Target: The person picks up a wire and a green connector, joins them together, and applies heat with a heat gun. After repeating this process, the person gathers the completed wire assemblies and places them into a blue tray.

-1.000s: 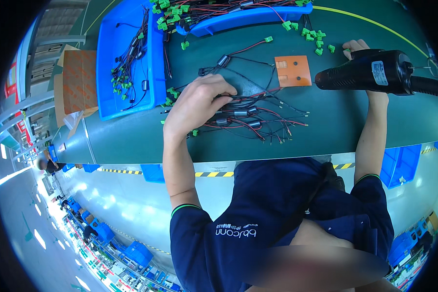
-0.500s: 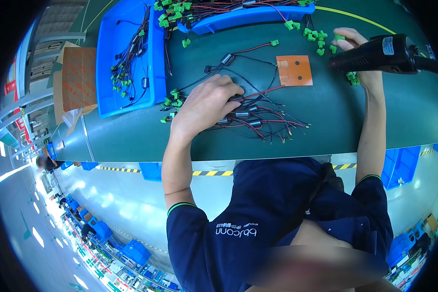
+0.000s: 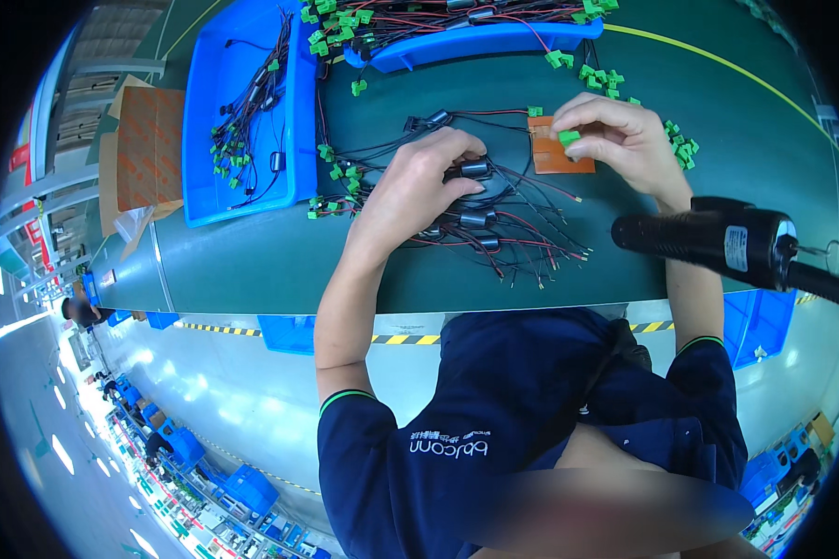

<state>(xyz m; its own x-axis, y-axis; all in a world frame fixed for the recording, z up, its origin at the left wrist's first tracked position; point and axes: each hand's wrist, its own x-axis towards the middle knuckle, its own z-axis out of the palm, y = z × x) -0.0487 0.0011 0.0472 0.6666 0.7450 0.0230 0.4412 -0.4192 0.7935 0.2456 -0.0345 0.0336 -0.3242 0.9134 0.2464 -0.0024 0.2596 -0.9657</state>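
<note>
My left hand (image 3: pixel 418 186) is closed on a thin black-and-red cable, with a black cylindrical core (image 3: pixel 475 169) between thumb and index finger. Beneath it lie several similar cables (image 3: pixel 480 220), their stripped wire ends pointing right. My right hand (image 3: pixel 617 142) pinches a small green terminal connector (image 3: pixel 568 138) just above an orange block (image 3: pixel 565 166), covering part of it. By the block's upper left corner, a red-and-black cable ends in another green connector (image 3: pixel 535 111). A black electric screwdriver (image 3: pixel 704 240) hangs over my right forearm.
A blue bin (image 3: pixel 196 177) holding cables with green connectors stands at the left. A second blue bin (image 3: pixel 494 47) full of cables is at the far side. Loose green connectors (image 3: pixel 682 147) lie to the right. A cardboard box (image 3: pixel 147 149) sits beyond the left bin.
My right hand has come left from the loose connectors to the orange block, carrying a green connector. The screwdriver has swung nearer to me. The left hand's cable has shifted away from the block.
</note>
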